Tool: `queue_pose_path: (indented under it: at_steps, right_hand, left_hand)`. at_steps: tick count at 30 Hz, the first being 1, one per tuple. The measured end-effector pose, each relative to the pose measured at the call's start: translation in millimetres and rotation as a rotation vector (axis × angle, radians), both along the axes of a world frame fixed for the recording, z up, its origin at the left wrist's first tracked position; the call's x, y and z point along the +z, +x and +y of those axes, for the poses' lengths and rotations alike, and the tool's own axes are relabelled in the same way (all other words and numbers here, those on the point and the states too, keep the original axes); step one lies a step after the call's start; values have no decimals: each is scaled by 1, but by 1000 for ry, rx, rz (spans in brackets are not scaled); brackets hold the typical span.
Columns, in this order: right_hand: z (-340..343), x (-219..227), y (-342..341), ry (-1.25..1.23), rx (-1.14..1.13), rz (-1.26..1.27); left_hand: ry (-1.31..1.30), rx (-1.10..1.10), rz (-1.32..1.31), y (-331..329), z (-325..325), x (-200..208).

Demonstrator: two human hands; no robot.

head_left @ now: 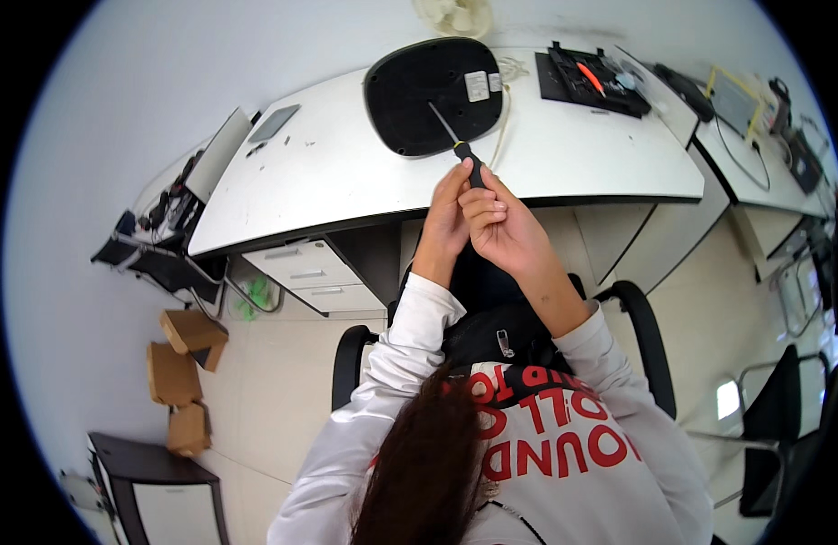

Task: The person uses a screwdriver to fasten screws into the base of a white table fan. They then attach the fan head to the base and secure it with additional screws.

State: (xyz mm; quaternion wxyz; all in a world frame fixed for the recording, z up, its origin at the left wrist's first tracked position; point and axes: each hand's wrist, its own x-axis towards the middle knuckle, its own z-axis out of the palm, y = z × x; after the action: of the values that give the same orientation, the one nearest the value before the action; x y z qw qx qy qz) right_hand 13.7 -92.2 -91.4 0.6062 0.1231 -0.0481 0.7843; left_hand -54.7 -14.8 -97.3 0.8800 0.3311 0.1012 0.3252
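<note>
In front of me a screwdriver (471,163) points away and slightly left, its metal shaft over a black rounded base (414,95). My left hand (448,216) pinches the dark handle near its yellow collar. Around the butt end of that handle the fingers of my right hand (510,225) are closed. The black base lies on the white desk with its underside up, showing pale labels, dark round recesses and a light rim. A cream cord (503,136) runs beside it. From this view I cannot tell whether the tip touches the base.
An open black tool case (593,82) with red-orange-handled pliers (591,79) lies at the desk's far right. A grey flat device (275,123) rests at the left, with small bits nearby. Drawers (308,275) sit below the desk (301,195). Cardboard boxes (174,374) stand on the floor.
</note>
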Motion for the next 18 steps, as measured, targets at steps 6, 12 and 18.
queue_pose_path:
  at_steps: [6,12,18]
  right_hand:
    - [-8,5,0,-74,-74,-119]
    - [-11,3,-3,-96,-147,-141]
    - [-16,-1,-2,-138,-187,-142]
  left_hand:
    - [570,268,347,-13,9,13]
    - [822,1018,428,-15,76,1]
    - [729,926,541,-4,117,-6]
